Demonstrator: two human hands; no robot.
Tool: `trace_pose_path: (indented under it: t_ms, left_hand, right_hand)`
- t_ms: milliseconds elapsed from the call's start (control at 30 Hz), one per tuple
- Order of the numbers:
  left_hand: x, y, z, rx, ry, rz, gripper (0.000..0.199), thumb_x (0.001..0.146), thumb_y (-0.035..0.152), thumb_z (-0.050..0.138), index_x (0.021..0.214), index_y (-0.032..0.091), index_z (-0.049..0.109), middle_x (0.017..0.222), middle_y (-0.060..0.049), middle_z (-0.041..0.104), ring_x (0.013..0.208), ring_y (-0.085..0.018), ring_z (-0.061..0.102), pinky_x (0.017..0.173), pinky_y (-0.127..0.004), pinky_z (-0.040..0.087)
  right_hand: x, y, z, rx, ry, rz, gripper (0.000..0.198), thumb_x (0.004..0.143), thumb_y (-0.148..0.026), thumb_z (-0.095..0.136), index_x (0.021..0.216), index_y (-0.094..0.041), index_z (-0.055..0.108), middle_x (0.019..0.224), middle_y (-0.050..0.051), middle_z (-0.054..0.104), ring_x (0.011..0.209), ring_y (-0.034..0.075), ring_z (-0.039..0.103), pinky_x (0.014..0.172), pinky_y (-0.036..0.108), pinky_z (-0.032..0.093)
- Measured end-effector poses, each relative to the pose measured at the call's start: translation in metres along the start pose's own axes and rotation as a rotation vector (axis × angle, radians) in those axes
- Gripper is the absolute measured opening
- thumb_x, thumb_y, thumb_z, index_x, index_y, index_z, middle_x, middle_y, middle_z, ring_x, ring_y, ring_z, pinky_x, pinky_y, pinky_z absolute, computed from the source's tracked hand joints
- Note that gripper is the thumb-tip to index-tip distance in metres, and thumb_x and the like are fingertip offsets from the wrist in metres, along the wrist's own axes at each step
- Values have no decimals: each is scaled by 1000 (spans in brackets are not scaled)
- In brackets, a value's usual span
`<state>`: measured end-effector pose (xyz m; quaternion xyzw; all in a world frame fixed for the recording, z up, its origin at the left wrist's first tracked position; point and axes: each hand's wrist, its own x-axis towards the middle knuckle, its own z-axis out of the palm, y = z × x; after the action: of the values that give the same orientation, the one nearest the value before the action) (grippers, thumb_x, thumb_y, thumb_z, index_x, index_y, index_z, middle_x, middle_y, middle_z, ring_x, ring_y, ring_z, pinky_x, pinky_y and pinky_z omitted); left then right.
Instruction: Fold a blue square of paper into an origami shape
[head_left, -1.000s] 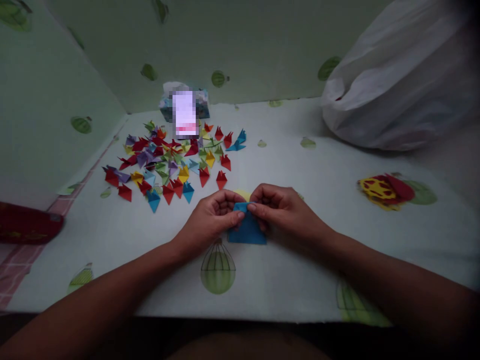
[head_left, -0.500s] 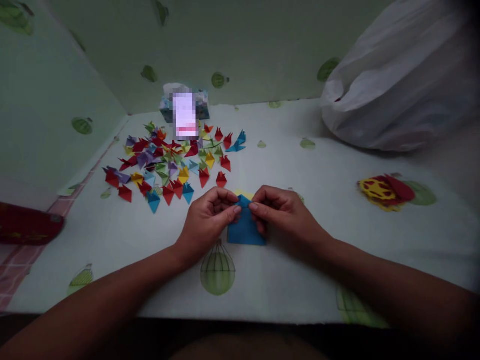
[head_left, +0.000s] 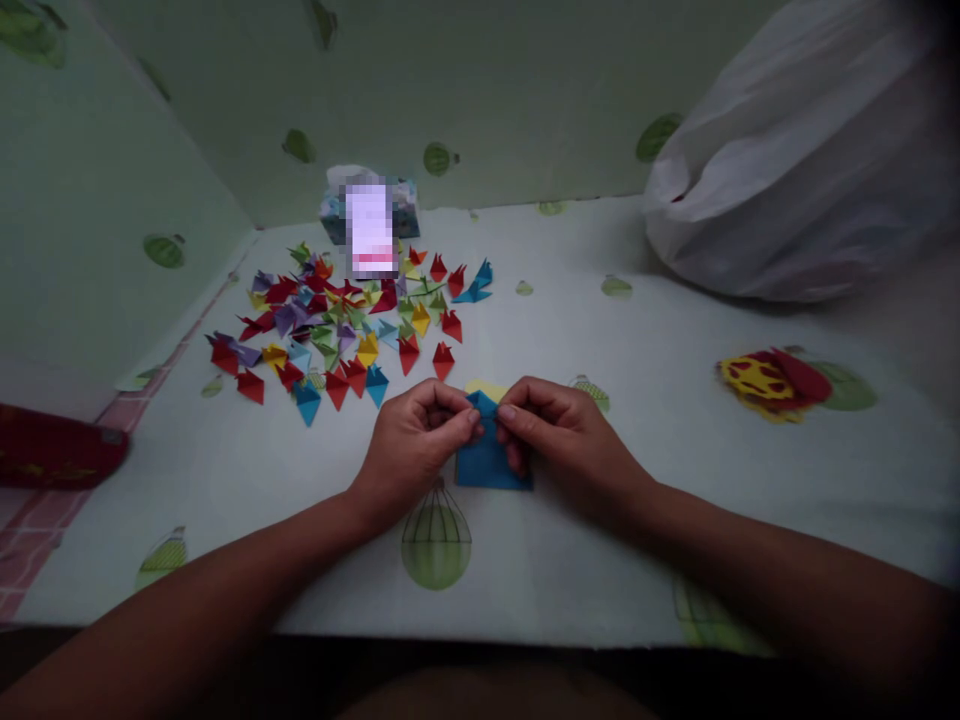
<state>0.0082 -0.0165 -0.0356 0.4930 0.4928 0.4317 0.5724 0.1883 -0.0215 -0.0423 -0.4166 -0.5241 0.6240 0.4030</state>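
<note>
Between the fingertips of both hands is a small piece of blue origami paper [head_left: 484, 402] with a folded, pointed top. My left hand [head_left: 421, 428] pinches its left side, thumb against fingers. On the right side, my right hand [head_left: 559, 425] grips it the same way. Below it a flat blue paper square [head_left: 491, 465] lies on the table, partly covered by my right fingers; whether it is joined to the folded piece I cannot tell. A bit of yellow paper [head_left: 480, 386] shows just behind the fold.
Several small folded paper birds [head_left: 345, 335] in many colours spread over the left back. A phone [head_left: 371, 230] with a blurred screen leans on a tissue box [head_left: 407, 208]. At right are red and yellow cut-outs [head_left: 772, 383] and a large white plastic bag [head_left: 787, 180]. A red packet [head_left: 60, 447] lies far left.
Both hands have shifted very slightly to the left with the blue paper, their pinch unchanged. Everything else lies as before.
</note>
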Motion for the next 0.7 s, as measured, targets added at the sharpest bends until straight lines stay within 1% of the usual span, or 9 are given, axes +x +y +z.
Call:
trace_pose_path:
  t_ms: [233, 400, 567, 700]
  left_hand:
    - [1, -1, -1, 37, -5, 67, 15, 71, 21, 77, 71, 15, 63, 69, 1, 68, 63, -11, 66, 63, -22, 54]
    - [2, -3, -2, 77, -16, 126, 14, 71, 21, 74, 69, 15, 62, 74, 0, 67, 65, -11, 64, 62, -23, 54]
    - [2, -5, -3, 137, -56, 164, 11, 73, 20, 71, 70, 16, 61, 75, -1, 66, 68, -11, 62, 63, -23, 52]
    - [1, -5, -2, 163, -83, 167, 10, 74, 20, 70, 70, 16, 61, 74, -2, 66, 68, -12, 62, 63, -23, 51]
  right_hand:
    - [0, 0, -2, -17, -10, 7, 25, 89, -35, 65, 73, -17, 60, 55, -3, 59, 49, 9, 53, 51, 23, 43]
    - [1, -1, -2, -25, -3, 32, 24, 88, -33, 65, 72, -17, 59, 53, -3, 59, 46, 9, 51, 49, 23, 43]
    - [3, -1, -1, -21, -20, 68, 25, 84, -38, 71, 75, -18, 59, 53, -5, 57, 46, 9, 50, 47, 23, 42]
    - [3, -3, 0, -56, -15, 34, 29, 83, -40, 72, 73, -17, 57, 51, -5, 57, 45, 9, 50, 46, 23, 41]
